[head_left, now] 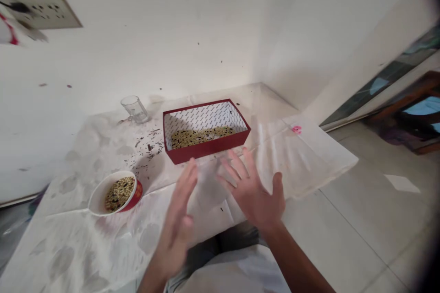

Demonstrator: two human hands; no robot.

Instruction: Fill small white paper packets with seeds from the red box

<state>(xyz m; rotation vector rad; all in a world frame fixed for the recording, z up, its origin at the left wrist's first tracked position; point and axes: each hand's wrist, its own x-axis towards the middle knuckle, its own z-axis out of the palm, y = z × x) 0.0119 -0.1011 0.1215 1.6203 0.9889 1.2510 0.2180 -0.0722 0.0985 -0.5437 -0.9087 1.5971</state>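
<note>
Both hands hover over a white cloth (302,155) spread on the floor. My left hand (178,219) is edge-on with fingers stretched out, holding nothing. My right hand (254,187) is spread flat, palm down, fingers apart, just in front of a red box (206,149). The box has a patterned white lining and a layer of mixed grains (199,136) inside. A red and white bowl (117,193) of the same grains stands to the left of my left hand.
An empty clear glass (134,109) stands near the wall behind the box. Dark scattered bits (147,149) lie on the cloth between glass and bowl. A wall socket plate (51,11) is at upper left. Tiled floor (360,219) and a wooden piece lie to the right.
</note>
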